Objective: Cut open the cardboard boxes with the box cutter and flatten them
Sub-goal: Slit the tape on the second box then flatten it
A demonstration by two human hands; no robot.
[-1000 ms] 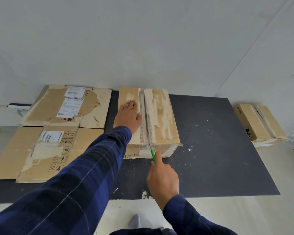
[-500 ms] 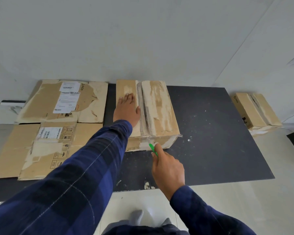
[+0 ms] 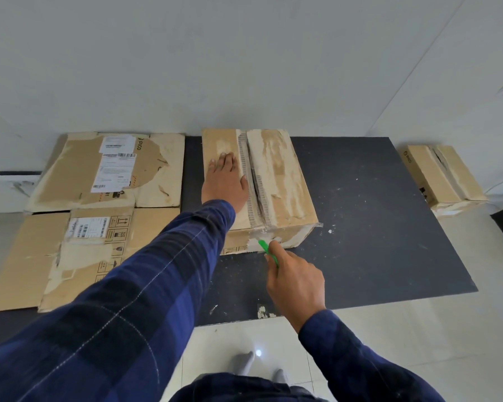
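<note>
A worn brown box [image 3: 276,175] sits far-centre on a dark mat [image 3: 375,227], its long side running near to far. The top flaps are scuffed pale where tape & paper have torn off. A slit runs down the middle seam, w/ bare corrugation showing along its left edge. Clear tape wrinkles over the near end, where the face is ripped white.

A green box cutter [image 3: 264,246] touches that near face just below the seam, tip on the torn patch. The right hand [image 3: 295,281] pinches the cutter, fingers curled round the handle. The left hand [image 3: 224,182] lies flat on the left flap, fingers straight & together, thumb beside the slit. Both arms are in dark blue checked sleeves [image 3: 128,300].

At left, by the mat's edge, lie 2 flattened pieces. The far flat box [image 3: 79,175] carries white shipping labels. The near flat box [image 3: 26,256] has a label & handling symbols. Both have torn surfaces.

Well apart at right, off the mat, a second box [image 3: 445,175] stands on pale floor tiles [image 3: 418,329] near the wall [image 3: 244,68], its top seam split. White flecks dot the mat.
</note>
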